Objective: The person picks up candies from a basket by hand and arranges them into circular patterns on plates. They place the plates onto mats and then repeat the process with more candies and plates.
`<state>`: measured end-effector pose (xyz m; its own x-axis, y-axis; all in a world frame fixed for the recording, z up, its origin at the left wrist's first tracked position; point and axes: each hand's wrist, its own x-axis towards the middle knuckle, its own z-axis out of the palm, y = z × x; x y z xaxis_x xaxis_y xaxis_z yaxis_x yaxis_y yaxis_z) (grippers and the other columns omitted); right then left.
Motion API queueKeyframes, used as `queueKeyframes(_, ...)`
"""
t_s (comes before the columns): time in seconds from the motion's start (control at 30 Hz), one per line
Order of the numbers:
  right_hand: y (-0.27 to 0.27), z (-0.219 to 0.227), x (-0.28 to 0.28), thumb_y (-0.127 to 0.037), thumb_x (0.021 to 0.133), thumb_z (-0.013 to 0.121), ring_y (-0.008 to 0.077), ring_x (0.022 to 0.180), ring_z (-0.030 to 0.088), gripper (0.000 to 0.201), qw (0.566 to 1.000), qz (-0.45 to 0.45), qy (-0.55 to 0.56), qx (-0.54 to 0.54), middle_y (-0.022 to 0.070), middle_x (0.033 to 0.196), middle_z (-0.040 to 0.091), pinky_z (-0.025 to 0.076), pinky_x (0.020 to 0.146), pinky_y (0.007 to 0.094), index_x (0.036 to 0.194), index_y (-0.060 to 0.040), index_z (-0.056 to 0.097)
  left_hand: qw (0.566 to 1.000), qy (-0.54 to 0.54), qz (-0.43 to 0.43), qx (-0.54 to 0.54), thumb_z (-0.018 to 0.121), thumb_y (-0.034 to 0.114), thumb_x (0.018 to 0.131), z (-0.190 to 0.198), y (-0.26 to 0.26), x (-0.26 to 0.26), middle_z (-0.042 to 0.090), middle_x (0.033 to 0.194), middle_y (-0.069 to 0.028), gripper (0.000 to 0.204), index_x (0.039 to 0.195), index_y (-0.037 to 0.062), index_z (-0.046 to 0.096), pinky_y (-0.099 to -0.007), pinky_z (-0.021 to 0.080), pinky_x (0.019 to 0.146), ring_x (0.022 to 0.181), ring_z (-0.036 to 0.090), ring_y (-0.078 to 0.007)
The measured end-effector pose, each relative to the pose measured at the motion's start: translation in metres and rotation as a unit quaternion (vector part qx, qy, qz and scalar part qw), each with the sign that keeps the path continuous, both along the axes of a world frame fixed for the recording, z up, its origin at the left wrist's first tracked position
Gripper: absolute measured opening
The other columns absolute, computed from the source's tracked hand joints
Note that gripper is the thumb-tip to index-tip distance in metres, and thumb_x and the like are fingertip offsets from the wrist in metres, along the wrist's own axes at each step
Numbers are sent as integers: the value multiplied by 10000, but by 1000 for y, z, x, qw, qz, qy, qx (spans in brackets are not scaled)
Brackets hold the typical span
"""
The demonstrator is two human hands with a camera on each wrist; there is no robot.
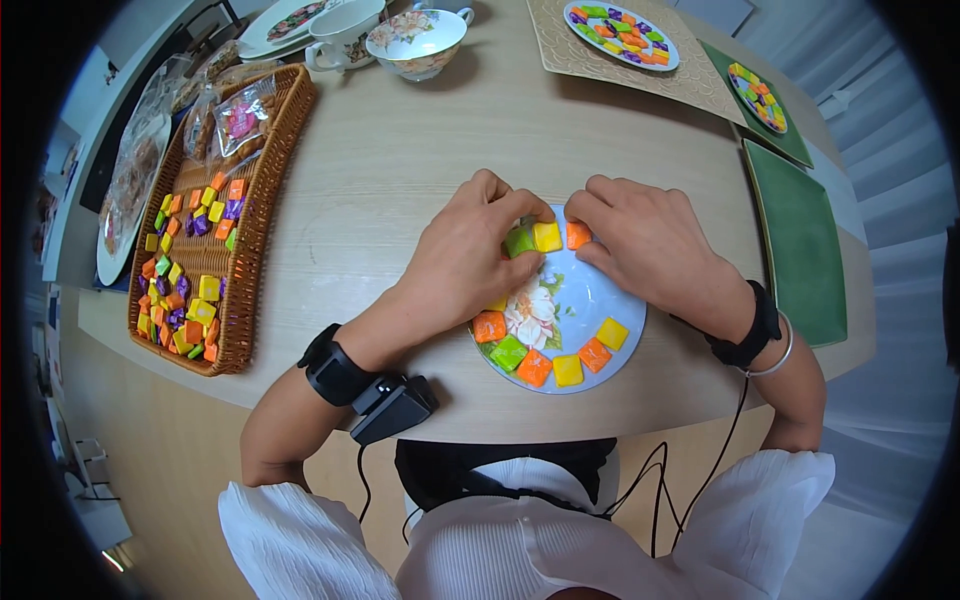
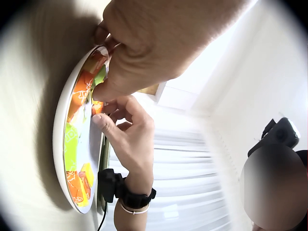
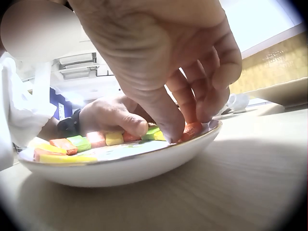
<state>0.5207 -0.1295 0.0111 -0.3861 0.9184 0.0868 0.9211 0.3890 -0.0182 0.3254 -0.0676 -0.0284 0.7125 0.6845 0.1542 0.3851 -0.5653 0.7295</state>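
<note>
A round white plate with a flower print point(image 1: 580, 290) lies near the front of the table, with square wrapped candies in orange, green and yellow along its rim. My left hand point(image 1: 460, 240) reaches over its far left side, thumb and index finger at opposite edges of a yellow candy point(image 1: 547, 237). Beside that one sits a green candy point(image 1: 518, 241), partly under the same fingers. At the far rim my right hand point(image 1: 650, 235) pinches an orange candy point(image 1: 577, 235) between thumb and index finger; the right wrist view shows its fingertips down at the rim.
To the left stands a wicker basket point(image 1: 265, 200) of similar candies and bagged snacks. Floral teacups point(image 1: 420, 45) are at the back. Two candy-filled plates stand far right, one on a beige mat point(image 1: 560, 50), near a green rectangular tray point(image 1: 800, 250).
</note>
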Motion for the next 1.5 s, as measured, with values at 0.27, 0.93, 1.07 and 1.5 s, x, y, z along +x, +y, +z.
queueKeyframes(0.27,0,1,0,-180,779,667,250,823,635,213,1000,-11,1,-4,75,857,602,503,627,381,924,-55,574,1000,19,2,7,703,149,745,0,1,4,518,966,-120,329,1064,122,625,-377,477,794,911,554,-283)
queueKeyframes(0.93,-71,41,11,-208,816,635,248,778,622,130,985,17,96,-142,39,844,593,499,609,378,893,-115,586,999,-48,25,2,582,91,833,-4,3,3,545,966,-142,248,1081,85,599,-390,475,793,864,573,-304)
queueKeyframes(1.07,-148,36,3,-207,881,570,182,831,589,45,915,275,128,-266,-13,913,518,509,596,301,902,-168,571,999,-39,21,-10,507,39,894,-3,7,-1,552,956,-123,206,1071,40,610,-342,473,782,849,573,-243)
queueKeyframes(1.5,-196,-240,8,-168,821,651,260,997,617,297,943,-84,307,-94,96,1074,649,486,857,350,1108,-96,623,998,3,22,-54,558,50,876,8,3,-5,532,924,-81,169,1026,11,626,-295,482,754,801,558,-161)
